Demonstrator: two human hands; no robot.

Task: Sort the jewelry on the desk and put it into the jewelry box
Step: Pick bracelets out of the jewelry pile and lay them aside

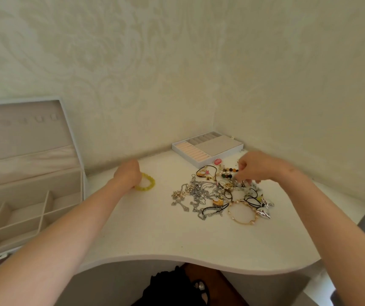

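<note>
Left hand (128,175) gripped a yellow bead bracelet (149,183) and right hand (257,167) pinched a bead strand (229,170) in the tangled pile (201,193), while the jewelry box (33,180) showed only empty compartments, so sorting looked barely begun.

Bare forearms (73,228), black garment (168,286) (at lap)

The left edge cuts off the jewelry box (22,133). The left hand (128,173) hides its own fingers and part of the yellow bracelet (150,183). The right hand (256,165) dips into the jewelry pile (210,195), perhaps pinching a piece too small for us to tell.
</note>
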